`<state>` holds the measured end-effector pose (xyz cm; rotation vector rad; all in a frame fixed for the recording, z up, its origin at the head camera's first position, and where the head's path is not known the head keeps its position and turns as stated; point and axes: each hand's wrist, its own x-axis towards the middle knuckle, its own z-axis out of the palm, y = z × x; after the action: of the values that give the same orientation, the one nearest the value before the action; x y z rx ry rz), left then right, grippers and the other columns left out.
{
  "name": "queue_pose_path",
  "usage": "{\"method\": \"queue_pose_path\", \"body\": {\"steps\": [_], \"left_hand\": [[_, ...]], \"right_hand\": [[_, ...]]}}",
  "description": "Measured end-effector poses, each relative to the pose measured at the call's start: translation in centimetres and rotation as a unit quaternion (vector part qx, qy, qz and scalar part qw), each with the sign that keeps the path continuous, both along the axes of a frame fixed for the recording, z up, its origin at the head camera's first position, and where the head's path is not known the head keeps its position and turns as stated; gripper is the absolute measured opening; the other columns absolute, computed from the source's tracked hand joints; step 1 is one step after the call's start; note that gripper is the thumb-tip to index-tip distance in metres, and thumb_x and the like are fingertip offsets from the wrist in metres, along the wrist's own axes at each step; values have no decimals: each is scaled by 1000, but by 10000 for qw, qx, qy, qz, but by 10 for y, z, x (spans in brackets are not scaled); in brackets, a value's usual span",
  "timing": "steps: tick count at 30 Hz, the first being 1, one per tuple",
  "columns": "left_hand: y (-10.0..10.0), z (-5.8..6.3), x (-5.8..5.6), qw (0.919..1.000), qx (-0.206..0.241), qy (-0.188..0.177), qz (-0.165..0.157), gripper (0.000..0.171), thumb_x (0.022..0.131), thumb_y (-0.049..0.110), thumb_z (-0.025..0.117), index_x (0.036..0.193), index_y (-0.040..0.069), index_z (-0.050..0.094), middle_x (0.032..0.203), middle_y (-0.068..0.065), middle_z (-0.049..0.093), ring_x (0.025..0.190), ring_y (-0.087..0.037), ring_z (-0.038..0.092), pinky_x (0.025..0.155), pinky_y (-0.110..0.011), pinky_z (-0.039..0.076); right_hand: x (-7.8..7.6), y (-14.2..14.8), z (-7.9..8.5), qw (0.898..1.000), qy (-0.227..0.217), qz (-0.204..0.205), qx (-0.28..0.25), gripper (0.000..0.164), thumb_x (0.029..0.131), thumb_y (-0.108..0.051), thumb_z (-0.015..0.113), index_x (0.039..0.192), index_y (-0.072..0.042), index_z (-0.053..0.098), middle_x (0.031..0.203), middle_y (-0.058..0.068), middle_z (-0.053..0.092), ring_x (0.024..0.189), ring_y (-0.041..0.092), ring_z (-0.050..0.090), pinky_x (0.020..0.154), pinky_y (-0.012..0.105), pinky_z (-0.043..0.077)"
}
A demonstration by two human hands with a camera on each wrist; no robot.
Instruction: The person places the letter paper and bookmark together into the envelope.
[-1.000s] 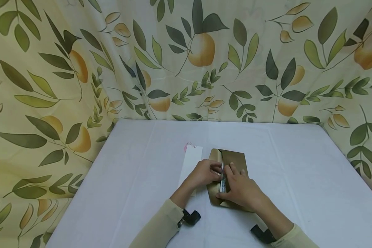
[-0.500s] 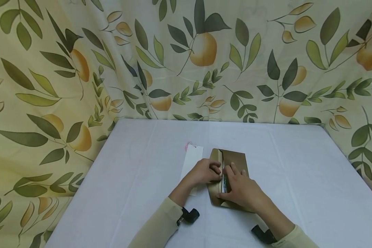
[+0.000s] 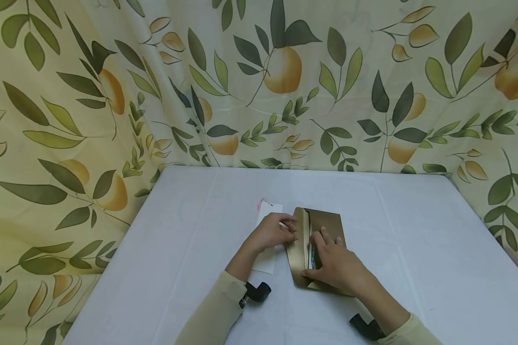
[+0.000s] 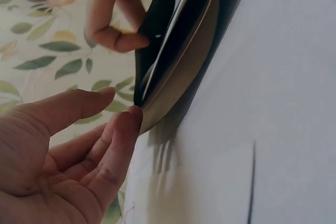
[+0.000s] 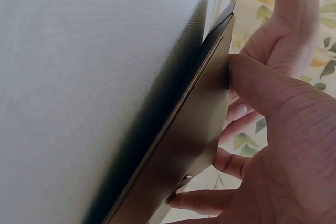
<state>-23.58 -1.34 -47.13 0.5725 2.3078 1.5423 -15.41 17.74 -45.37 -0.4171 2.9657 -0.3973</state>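
A gold-brown paper envelope [image 3: 328,218] lies on the table with its flap [image 3: 300,258] folded out to the left. Inside its mouth shows a white-edged insert [image 3: 312,258] with blue-green print. My right hand [image 3: 338,263] presses on the envelope, thumb and fingertips beside the mouth. My left hand [image 3: 271,232] is at the flap's outer edge. In the left wrist view, a fingertip of that left hand [image 4: 79,150] touches the flap's rim while the thumb stays apart. The right wrist view shows the right thumb [image 5: 262,85] resting against the envelope [image 5: 194,129].
Partly under the left hand lies a white bookmark-like card [image 3: 264,262] with a pink string [image 3: 262,201] at its top. A white cloth covers the table [image 3: 414,239]. Behind it hangs a fruit-and-leaf patterned curtain [image 3: 259,115].
My left hand has moved left, from the envelope's mouth to the flap's outer edge, uncovering more of the flap and the insert. The right hand has stayed in place.
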Motion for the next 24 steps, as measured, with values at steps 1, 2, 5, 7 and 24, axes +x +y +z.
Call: {"method": "queue_pose_path", "body": {"steps": [1,2,5,7,24], "left_hand": [[-2,1,-1,10000,61,-61,-5,44,78,2,73,121,2,62,91,-3,67,76,-9,63,65,-25,51],[-5,2,-1,9999,104,-112,-25,44,79,3,73,121,2,61,93,-4,66,77,-10,63,66,-26,51],[-12,5,-2,9996,141,-250,-63,44,80,6,73,123,5,61,100,-8,66,81,-13,64,68,-33,53],[-17,6,-3,9993,182,-307,-73,42,81,6,73,122,6,61,102,-9,65,82,-15,64,68,-37,53],[-51,12,-16,9995,-45,-237,204,36,82,9,73,116,6,64,96,-3,66,80,-19,64,69,-36,51]], "right_hand": [[0,0,0,10000,0,-5,-5,77,65,-62,76,116,-15,42,143,29,31,110,64,40,53,56,47],[0,0,0,10000,2,-6,-11,77,65,-62,76,116,-15,42,143,29,32,110,64,40,53,56,47],[1,0,1,10000,-4,-30,-16,76,65,-61,76,116,-16,42,143,28,32,111,64,40,55,58,47],[1,0,1,10000,-10,-29,-28,76,65,-61,76,116,-16,42,144,28,31,111,64,39,56,59,47],[3,-1,3,9999,-115,4,-105,77,65,-59,78,118,-15,42,146,28,28,113,65,36,59,60,47]]}}
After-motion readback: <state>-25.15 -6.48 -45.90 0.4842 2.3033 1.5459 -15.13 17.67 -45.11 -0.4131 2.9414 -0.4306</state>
